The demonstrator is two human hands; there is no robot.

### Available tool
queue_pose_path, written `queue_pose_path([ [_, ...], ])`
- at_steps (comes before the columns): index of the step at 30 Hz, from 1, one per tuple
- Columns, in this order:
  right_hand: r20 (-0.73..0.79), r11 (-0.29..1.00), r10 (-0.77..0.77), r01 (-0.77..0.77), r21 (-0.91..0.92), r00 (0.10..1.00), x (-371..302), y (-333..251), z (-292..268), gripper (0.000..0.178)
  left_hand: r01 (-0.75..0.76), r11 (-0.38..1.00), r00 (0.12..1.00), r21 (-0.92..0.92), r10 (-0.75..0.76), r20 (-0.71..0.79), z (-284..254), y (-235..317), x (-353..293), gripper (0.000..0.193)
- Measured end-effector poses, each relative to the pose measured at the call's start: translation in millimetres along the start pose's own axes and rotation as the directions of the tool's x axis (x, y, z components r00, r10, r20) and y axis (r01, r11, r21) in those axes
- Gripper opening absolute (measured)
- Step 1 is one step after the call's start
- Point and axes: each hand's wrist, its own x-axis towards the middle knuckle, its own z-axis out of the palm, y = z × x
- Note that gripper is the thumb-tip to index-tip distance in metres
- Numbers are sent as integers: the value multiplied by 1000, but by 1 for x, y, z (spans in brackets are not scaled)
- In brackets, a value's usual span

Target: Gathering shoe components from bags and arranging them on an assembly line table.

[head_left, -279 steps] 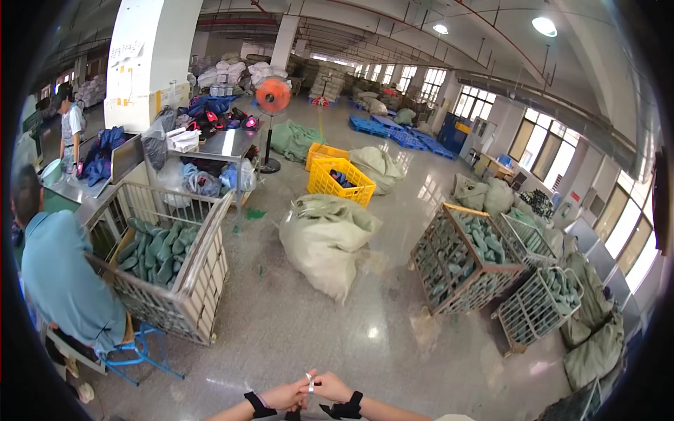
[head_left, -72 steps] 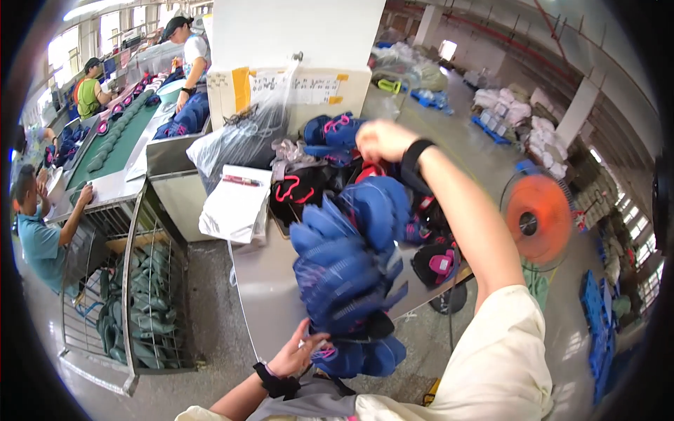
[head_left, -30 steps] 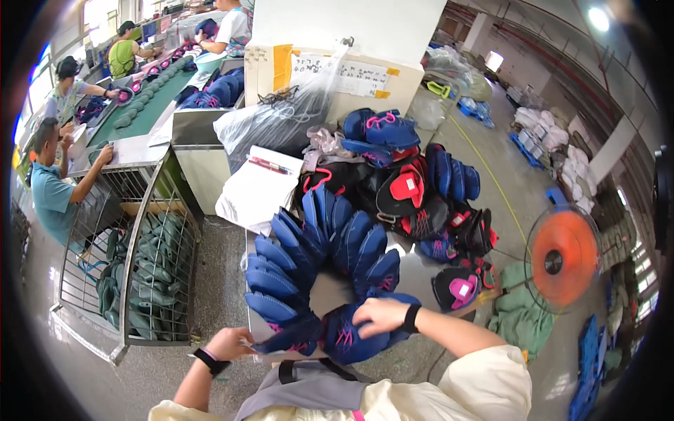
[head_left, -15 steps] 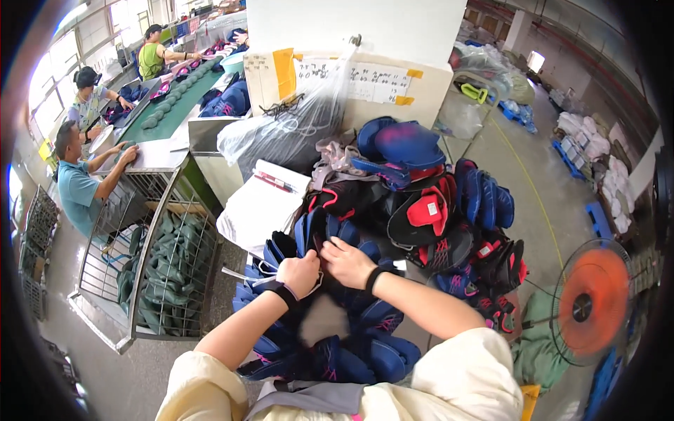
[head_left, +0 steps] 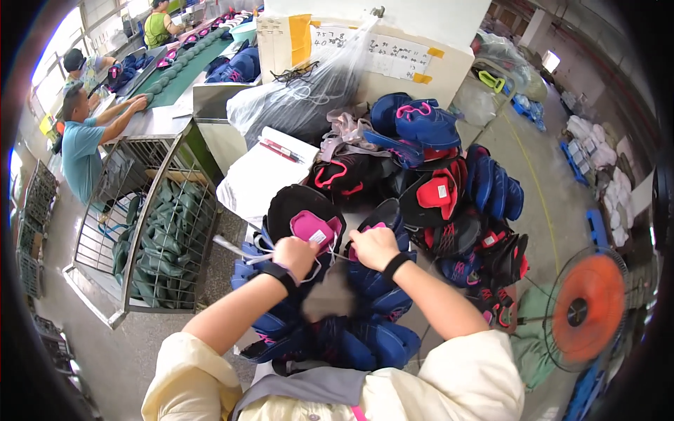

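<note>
My left hand (head_left: 295, 257) is closed at a black-lined shoe upper (head_left: 286, 205) with a pink tongue (head_left: 309, 226), its thumb by the tongue's white label. White strings (head_left: 242, 249) stick out to the left of that hand, and one loops below it. Pinched in my right hand (head_left: 375, 247) is a second dark upper (head_left: 387, 214), with pink showing at the fingers. A thin string spans the gap between the hands. Below them, several blue uppers (head_left: 358, 344) with pink lacing form a ring on the work surface (head_left: 328, 298).
More blue, black and red uppers (head_left: 428, 193) pile up beyond and to the right. White papers with pens (head_left: 263, 172) lie at the far left. An orange fan (head_left: 586, 309) stands right, a wire cart (head_left: 158, 238) of green shoe forms left. Co-workers stand along a conveyor (head_left: 179, 81).
My hands, close together before, have moved apart, the right one rightward. The two uppers are now spread, showing their dark linings and pink tongues. The view has shifted slightly.
</note>
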Motion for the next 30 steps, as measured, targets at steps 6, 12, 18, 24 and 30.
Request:
queue_pose_path([
  [6, 254, 994, -109, 103, 37, 961, 12, -18, 3, 19, -17, 997, 1000, -78, 17, 2, 21, -4, 14, 27],
  [12, -33, 934, -253, 253, 253, 967, 24, -30, 15, 27, -7, 982, 1000, -187, 6, -4, 26, -13, 20, 21],
  [18, -197, 920, -315, 349, 175, 928, 26, -18, 31, 13, -47, 965, 997, -258, 62, 48, 21, -13, 19, 23],
  [24, -326, 737, -179, 346, 581, 928, 19, -18, 23, 7, -139, 810, 977, -570, 206, 55, 9, -6, 31, 34],
  [30, -223, 33, 173, 220, 975, 959, -24, -40, -41, 17, -135, 876, 988, -464, 84, -128, 24, 19, 32, 18],
])
